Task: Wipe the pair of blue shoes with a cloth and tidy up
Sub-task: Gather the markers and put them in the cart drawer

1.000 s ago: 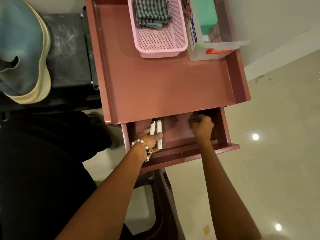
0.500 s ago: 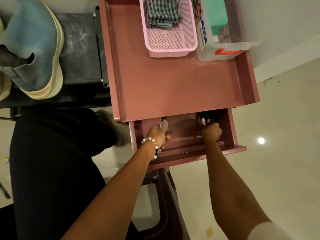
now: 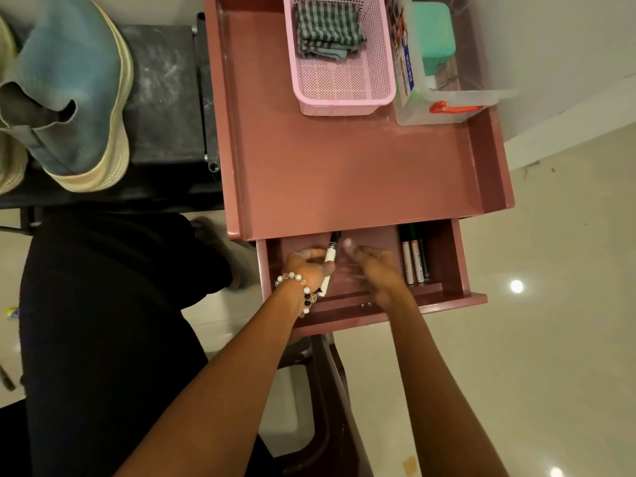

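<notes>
Pale tiled floor [image 3: 550, 339] surrounded a pink desk [image 3: 361, 173] with its drawer [image 3: 444, 297] pulled open at lower centre. By my reading the tidying step was in hand: the left hand [image 3: 308, 266] gripped a marker [image 3: 329, 259] over the drawer, while the right hand [image 3: 377, 270] was blurred, fingers seemingly loose, holding nothing I could tell. Next the marker likely needed laying beside the markers [image 3: 413, 259] at the drawer's right. One blue shoe [image 3: 69, 91] sat upper left, the cloth [image 3: 327, 29] in a basket [image 3: 344, 98] at top

Markers [image 3: 414, 259] in pink drawer [image 3: 447, 301]
</notes>
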`<state>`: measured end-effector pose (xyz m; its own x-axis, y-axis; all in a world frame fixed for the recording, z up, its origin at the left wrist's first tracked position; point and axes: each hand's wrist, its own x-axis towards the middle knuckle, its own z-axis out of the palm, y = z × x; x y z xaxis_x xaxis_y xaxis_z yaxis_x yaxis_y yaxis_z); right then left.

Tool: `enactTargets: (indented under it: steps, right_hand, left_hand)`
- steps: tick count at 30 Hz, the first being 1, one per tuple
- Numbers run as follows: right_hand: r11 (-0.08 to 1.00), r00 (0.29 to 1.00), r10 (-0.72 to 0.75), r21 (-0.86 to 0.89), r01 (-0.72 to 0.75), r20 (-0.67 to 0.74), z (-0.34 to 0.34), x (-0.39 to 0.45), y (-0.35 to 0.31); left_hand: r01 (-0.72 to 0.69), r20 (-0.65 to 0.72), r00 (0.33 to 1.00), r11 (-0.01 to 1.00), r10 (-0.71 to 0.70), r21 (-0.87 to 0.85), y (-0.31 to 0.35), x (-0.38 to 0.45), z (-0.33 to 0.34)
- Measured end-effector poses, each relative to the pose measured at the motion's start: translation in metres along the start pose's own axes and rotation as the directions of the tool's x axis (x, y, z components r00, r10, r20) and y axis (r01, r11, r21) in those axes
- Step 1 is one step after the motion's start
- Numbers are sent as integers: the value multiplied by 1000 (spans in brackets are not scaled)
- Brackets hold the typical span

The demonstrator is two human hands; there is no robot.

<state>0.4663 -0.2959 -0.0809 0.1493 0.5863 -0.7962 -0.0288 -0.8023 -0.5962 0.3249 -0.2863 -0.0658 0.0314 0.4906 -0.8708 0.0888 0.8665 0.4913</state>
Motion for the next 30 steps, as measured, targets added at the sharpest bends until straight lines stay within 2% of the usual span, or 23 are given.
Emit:
enactTargets:
  steps: [2, 4, 5, 7, 9, 13, 18, 21, 27, 29, 30]
  right_hand:
    - [995, 994, 57, 71, -63, 89, 10, -11, 3]
    - [991, 998, 53, 121, -55, 21, 9, -8, 5]
    - [996, 997, 41, 86, -35, -72, 5, -1, 7]
    - [979, 960, -59, -204, 2, -275, -11, 16, 9]
    - [851, 895, -167, -519, -81, -413, -30, 33, 10]
    - [722, 810, -199, -642, -259, -551, -52, 53, 12]
    - [706, 759, -238, -645, -293, -606, -56, 59, 13]
    - [666, 757, -253, -676, -315, -602, -55, 63, 6]
    - [711, 731, -214, -617, -337, -647, -53, 53, 4]
    - [723, 743, -224, -619, -307, -631, -43, 43, -2]
    - [723, 774, -220, -632, -279, -594, -37, 35, -6]
  left_hand:
    - [-3, 36, 999, 1000, 2, 17, -3, -1, 2]
    - [7, 80, 997, 999, -11, 49, -6, -2, 3]
    - [-7, 87, 996, 995, -1, 95, -7, -1, 2]
    - [-36, 73, 997, 985, 23, 169, -7, 1, -2]
    - [-20, 40, 999, 982, 12, 186, -3, 2, -7]
    - [-7, 10, 1000, 990, 5, 143, 5, 3, -17]
    - [-13, 8, 1000, 990, 12, 144, 4, 1, -27]
    - [-12, 8, 1000, 989, 11, 148, 3, 1, -33]
    - [-6, 0, 1000, 990, 6, 139, 10, -7, -34]
    - [-6, 10, 1000, 996, 6, 91, 17, -16, -33]
    - [-13, 20, 1000, 997, 11, 77, 21, -22, -34]
